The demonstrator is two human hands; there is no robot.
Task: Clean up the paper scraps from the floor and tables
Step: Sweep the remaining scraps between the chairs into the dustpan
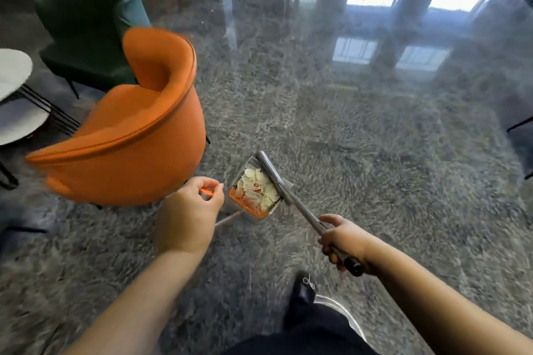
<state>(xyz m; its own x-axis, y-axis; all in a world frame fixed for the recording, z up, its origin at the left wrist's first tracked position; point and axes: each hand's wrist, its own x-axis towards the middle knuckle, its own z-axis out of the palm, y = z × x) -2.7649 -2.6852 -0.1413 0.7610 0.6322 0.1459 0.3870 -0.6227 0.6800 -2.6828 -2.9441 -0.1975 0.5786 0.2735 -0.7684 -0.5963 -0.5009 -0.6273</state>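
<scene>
Paper scraps (256, 186) look light, flyaway in the dustpan (253, 196); left hand (191, 204) pinches its handle, right hand (341, 239) grips the broom (277, 176).

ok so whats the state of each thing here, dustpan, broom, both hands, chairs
dustpan: on the floor, holding paper scraps
broom: head resting over the dustpan's right side, handle gripped
left hand: fingers curled round the orange-tipped dustpan handle
right hand: wrapped round the broom handle
orange chair: upright, unoccupied
green chair: upright, unoccupied, behind the orange one
</scene>
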